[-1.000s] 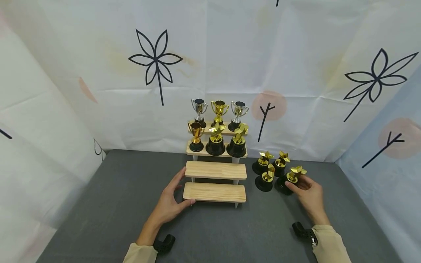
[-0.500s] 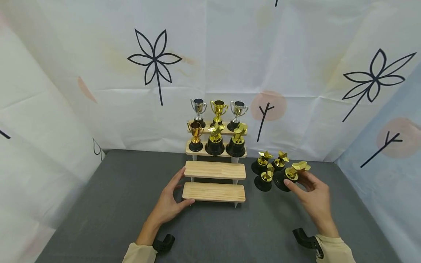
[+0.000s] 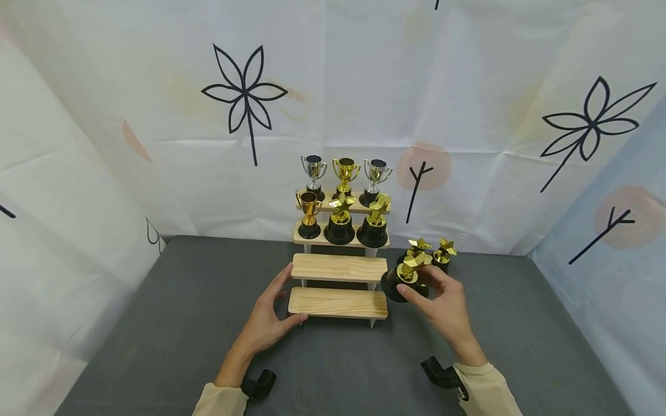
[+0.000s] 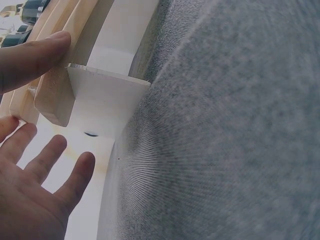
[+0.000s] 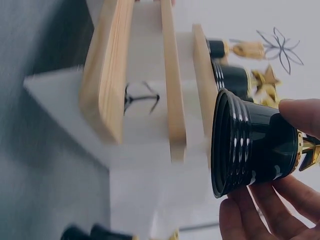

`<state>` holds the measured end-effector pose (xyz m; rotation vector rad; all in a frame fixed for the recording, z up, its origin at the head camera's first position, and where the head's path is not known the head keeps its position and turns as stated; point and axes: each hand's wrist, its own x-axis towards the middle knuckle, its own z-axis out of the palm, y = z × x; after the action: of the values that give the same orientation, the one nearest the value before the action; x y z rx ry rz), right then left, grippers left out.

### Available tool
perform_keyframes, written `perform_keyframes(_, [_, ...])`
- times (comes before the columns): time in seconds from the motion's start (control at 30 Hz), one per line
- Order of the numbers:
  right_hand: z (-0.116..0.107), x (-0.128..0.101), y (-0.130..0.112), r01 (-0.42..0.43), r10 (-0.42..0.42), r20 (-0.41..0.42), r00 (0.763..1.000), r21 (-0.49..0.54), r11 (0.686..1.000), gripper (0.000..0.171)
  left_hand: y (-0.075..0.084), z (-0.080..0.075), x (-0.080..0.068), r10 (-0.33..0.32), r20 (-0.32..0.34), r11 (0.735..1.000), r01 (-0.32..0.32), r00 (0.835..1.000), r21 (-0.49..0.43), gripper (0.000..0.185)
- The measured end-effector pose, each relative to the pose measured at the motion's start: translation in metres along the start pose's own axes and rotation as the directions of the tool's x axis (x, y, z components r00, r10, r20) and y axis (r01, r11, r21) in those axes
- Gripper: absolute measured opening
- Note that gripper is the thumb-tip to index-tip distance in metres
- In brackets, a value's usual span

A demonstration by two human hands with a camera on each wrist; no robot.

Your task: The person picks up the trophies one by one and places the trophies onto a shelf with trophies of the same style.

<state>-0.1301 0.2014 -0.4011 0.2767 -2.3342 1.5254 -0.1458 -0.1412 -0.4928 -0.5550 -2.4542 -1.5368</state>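
My right hand (image 3: 439, 303) holds a star trophy with a black base (image 5: 260, 145), gripping it between thumb and fingers. In the right wrist view the trophy is lifted, its hollow underside facing the wooden tiered stand (image 3: 338, 303). In the head view it sits just right of the lower two steps. My left hand (image 3: 267, 326) rests against the stand's left end. The left thumb (image 4: 55, 45) lies on the lowest step's front edge, and the forefinger reaches the step behind. The other left fingers (image 4: 75, 177) are straight and spread.
Cup trophies (image 3: 344, 173) fill the top step. On the step below stand a bronze cup (image 3: 309, 211) and two star trophies (image 3: 340, 225). More star trophies (image 3: 444, 254) stand on the grey table (image 3: 208, 289), right of the stand, partly hidden by my right hand.
My right hand has lifted the star trophy from the right of the group and carried it left, in front of the others, to the stand's right end. The left hand has stayed put.
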Motion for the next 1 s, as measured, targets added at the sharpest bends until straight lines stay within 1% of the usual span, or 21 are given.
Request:
perform_keyframes(0.27, [0.036,0.011,-0.006,-0.048,0.041,0.086,0.995,0.086,0.995,0.044,0.000,-0.001,0.001,-0.011,0.003,1.000,0.011,1.000,0.007,0.106])
perform_keyframes(0.43, [0.057,0.018,-0.012,-0.025,0.004,0.119,0.993,0.168,0.986,0.045,0.002,-0.001,0.001,-0.013,-0.001,1.000,0.013,1.000,0.006,0.106])
perform_keyframes(0.57, [0.074,0.024,-0.016,-0.030,0.001,0.138,0.990,0.208,0.978,0.048,0.003,-0.001,0.000,-0.005,-0.004,1.000,0.005,1.000,-0.006,0.105])
perform_keyframes(0.67, [0.085,0.027,-0.019,-0.038,0.008,0.147,0.989,0.203,0.978,0.050,0.003,-0.001,0.000,-0.001,-0.001,1.000,0.001,1.000,-0.012,0.104])
perform_keyframes(0.8, [0.100,0.030,-0.022,-0.027,-0.004,0.157,0.988,0.191,0.981,0.051,0.004,-0.001,0.000,-0.004,0.005,1.000,0.004,1.000,-0.010,0.104])
perform_keyframes(0.9, [0.110,0.033,-0.024,-0.015,-0.021,0.173,0.985,0.205,0.979,0.052,0.004,-0.001,0.000,-0.004,0.009,1.000,0.004,1.000,-0.008,0.104])
perform_keyframes(1.0, [0.118,0.035,-0.025,-0.023,-0.020,0.190,0.982,0.223,0.975,0.052,0.003,-0.001,0.000,-0.001,0.013,1.000,0.001,1.000,-0.008,0.103])
